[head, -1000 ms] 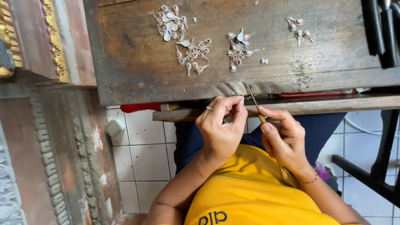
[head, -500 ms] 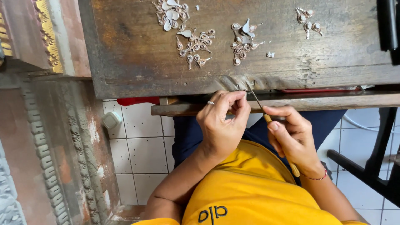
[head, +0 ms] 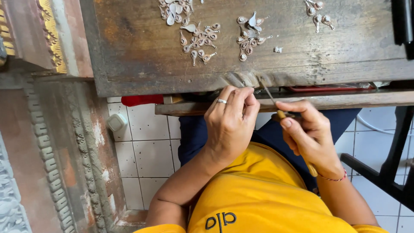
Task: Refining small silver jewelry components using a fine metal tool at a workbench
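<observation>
Your left hand [head: 230, 123] curls its fingertips over whatever small piece it pinches, so you cannot see it. The top edge cuts off the small silver filigree pieces [head: 174, 8] on the worn wooden worktop [head: 138, 51].

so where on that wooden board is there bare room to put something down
The board is bare along its left part, left of the small metal pieces, and again on the right between the far pieces and the dark bar. The top middle is crowded, as is the near edge by the left hand and right hand.

bright even daylight | soft shadows | sharp, no glare
</observation>
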